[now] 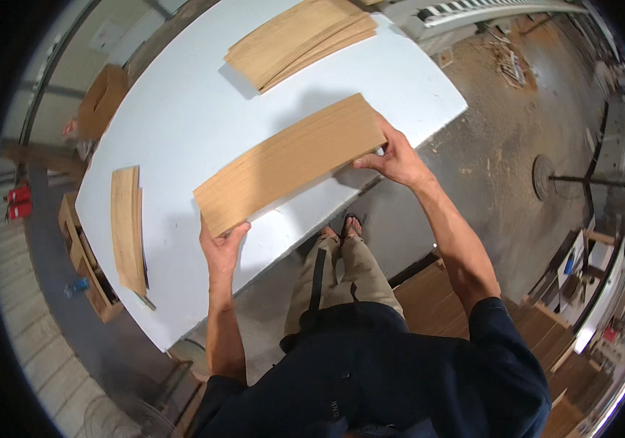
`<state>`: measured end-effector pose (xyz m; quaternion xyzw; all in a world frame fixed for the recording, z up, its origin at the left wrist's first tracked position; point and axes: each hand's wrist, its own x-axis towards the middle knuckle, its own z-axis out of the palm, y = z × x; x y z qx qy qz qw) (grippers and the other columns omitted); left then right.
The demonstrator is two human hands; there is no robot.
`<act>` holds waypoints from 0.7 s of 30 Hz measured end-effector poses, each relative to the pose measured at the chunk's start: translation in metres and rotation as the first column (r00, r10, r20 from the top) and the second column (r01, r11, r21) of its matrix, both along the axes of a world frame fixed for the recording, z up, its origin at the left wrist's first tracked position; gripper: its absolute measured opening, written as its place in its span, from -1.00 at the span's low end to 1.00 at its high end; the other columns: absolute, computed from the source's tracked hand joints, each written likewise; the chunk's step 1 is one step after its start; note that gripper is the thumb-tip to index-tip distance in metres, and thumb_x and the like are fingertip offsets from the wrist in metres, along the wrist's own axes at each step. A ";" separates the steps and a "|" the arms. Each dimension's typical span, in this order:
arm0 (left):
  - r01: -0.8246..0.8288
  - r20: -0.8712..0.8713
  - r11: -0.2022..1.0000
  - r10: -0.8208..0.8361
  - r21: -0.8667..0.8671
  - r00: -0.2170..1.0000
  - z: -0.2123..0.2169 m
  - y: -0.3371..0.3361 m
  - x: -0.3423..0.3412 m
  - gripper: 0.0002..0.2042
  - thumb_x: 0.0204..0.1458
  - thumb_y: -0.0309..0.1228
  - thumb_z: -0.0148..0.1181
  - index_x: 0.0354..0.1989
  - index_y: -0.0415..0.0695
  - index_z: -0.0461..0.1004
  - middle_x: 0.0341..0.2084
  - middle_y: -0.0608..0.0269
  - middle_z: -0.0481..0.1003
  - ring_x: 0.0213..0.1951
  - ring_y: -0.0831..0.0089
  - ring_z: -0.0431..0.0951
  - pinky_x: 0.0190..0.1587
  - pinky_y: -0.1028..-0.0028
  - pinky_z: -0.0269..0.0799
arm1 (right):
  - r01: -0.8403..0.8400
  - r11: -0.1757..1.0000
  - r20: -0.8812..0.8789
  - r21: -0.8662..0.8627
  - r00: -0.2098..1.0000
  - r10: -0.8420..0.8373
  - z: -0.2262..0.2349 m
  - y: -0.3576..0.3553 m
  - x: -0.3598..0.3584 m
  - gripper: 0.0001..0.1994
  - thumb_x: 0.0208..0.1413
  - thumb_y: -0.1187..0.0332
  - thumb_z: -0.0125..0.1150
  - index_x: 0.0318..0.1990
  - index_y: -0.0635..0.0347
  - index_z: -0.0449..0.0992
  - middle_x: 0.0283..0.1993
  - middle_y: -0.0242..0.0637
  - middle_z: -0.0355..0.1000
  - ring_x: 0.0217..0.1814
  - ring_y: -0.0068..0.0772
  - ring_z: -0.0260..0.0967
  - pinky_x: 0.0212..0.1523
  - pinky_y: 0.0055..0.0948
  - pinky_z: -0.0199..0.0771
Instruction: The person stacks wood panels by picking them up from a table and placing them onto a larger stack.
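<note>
A long thin sheet of light brown wood veneer is held flat just above a white table. My left hand grips its near left end, thumb on top. At its right end my right hand pinches the edge. A stack of similar veneer sheets lies at the far side of the table. A narrower veneer strip pile lies at the table's left end.
My legs and sandalled feet stand at the table's near edge on a dusty concrete floor. Wooden boards are stacked at my right. A wooden crate sits left of the table. A round metal stand base is to the right.
</note>
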<state>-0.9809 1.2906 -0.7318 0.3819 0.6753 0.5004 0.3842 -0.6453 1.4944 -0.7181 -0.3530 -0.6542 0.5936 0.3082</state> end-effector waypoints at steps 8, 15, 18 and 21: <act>0.359 0.091 0.932 -0.353 -0.053 0.931 0.078 -0.004 -0.003 -0.59 -0.02 -0.45 0.29 -0.01 -0.39 0.44 -0.15 0.12 0.53 -0.14 0.41 0.52 -0.07 0.39 0.44 | 0.385 0.908 0.032 -0.165 0.922 -0.385 0.042 -0.182 0.048 -0.31 -0.03 0.22 0.53 0.24 0.23 0.37 0.13 -0.26 0.45 0.19 -0.42 0.33 0.27 -0.27 0.32; 0.865 0.180 0.497 -0.846 -0.073 0.502 0.052 -0.008 0.020 -0.49 0.15 -0.23 0.25 0.11 -0.42 0.41 -0.05 -0.07 0.52 -0.03 0.23 0.55 0.01 0.30 0.51 | 0.907 0.416 0.141 -0.065 0.421 -0.896 0.069 -0.413 0.002 -0.22 0.04 0.02 0.41 0.34 0.24 0.28 0.18 -0.11 0.44 0.21 -0.35 0.34 0.23 -0.30 0.32; 0.973 0.289 0.226 -0.929 -0.049 0.231 0.039 -0.016 0.033 -0.43 0.12 -0.25 0.25 0.19 -0.42 0.32 0.03 -0.09 0.45 0.01 0.16 0.51 0.05 0.25 0.49 | 0.992 0.103 0.217 -0.075 0.117 -0.969 0.083 -0.516 -0.059 -0.23 0.05 -0.05 0.37 0.32 0.21 0.30 0.15 -0.11 0.47 0.18 -0.33 0.38 0.19 -0.28 0.36; 0.999 0.386 0.004 -0.922 0.052 -0.016 0.064 -0.051 0.063 -0.36 0.06 -0.26 0.30 0.25 -0.38 0.26 0.09 -0.10 0.41 0.05 0.09 0.48 0.07 0.19 0.46 | 0.976 -0.174 0.270 0.133 -0.204 -0.941 0.104 -0.609 -0.117 -0.19 0.02 0.00 0.40 0.34 0.29 0.26 0.21 -0.03 0.41 0.27 -0.16 0.32 0.25 -0.24 0.30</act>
